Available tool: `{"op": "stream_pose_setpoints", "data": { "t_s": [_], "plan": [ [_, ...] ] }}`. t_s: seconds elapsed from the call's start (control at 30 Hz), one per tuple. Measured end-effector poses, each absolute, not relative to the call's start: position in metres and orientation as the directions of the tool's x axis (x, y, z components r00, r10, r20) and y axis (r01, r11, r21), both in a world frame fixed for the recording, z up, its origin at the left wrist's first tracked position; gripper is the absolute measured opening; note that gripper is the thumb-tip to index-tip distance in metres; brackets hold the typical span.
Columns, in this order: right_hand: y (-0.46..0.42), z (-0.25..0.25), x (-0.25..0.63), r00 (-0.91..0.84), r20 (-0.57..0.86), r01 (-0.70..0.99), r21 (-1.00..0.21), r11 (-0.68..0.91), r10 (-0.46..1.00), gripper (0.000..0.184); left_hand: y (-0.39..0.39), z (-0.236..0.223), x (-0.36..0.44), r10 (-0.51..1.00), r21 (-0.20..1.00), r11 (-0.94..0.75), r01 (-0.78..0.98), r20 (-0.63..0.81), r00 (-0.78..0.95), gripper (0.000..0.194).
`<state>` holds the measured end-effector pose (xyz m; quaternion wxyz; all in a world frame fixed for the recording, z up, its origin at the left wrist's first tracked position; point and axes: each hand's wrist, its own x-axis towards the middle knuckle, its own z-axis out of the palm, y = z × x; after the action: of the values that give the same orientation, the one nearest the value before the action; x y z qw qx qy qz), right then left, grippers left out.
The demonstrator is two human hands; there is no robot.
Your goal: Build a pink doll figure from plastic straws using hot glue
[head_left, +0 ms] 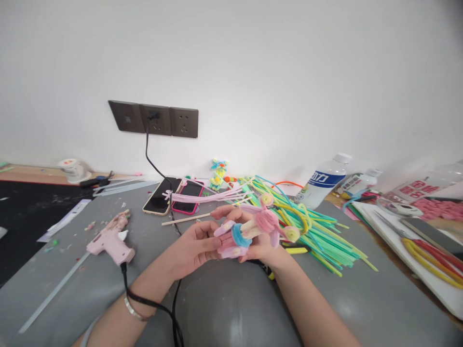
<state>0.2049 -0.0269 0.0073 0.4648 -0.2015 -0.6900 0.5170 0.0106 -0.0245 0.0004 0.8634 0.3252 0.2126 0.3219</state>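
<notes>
Between my two hands, above the grey mat, is a pipe-cleaner figure in pink, cream and blue, lying on its side with round yellow pieces at one end. My left hand has its fingers closed around the pink end beside the blue band. Behind the figure, my right hand grips it from below; part of those fingers is hidden by it. Just past the hands lies a thin wooden stick, and bundled lilac pipe cleaners stretch above it.
A pink glue gun lies left, its black cord crossing under my left forearm. Green and yellow pipe cleaners spread right. Two phones, a small yellow-blue figure and a bottle stand or lie toward the wall.
</notes>
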Motion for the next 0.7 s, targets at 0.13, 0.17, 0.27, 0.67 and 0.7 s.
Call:
{"op": "stream_pose_setpoints", "data": {
  "t_s": [0.13,0.17,0.27,0.67,0.7],
  "plan": [
    [-0.0273,0.0087,0.2046,-0.488,0.441,-0.201,-0.897,0.395,0.753,0.05,-0.0252,0.0003,0.0104,0.672,0.696,0.601,-0.393,-0.174,0.72,0.034],
    [-0.0275,0.0088,0.2044,-0.49,0.446,-0.207,-0.894,0.397,0.749,0.05,-0.0252,0.0004,0.0104,0.667,0.696,0.605,-0.388,-0.176,0.724,0.034],
    [-0.029,0.0096,0.2037,-0.484,0.443,-0.208,-0.896,0.392,0.755,0.049,-0.0253,0.0013,0.0103,0.663,0.698,0.603,-0.385,-0.171,0.728,0.033],
    [-0.0301,0.0087,0.2016,-0.457,0.441,-0.231,-0.898,0.375,0.772,0.045,-0.0262,0.0005,0.0094,0.664,0.716,0.587,-0.379,-0.158,0.73,0.032],
    [-0.0303,0.0091,0.2013,-0.46,0.438,-0.238,-0.899,0.368,0.772,0.045,-0.0262,0.0006,0.0094,0.66,0.717,0.59,-0.372,-0.162,0.734,0.033]
  ]
}}
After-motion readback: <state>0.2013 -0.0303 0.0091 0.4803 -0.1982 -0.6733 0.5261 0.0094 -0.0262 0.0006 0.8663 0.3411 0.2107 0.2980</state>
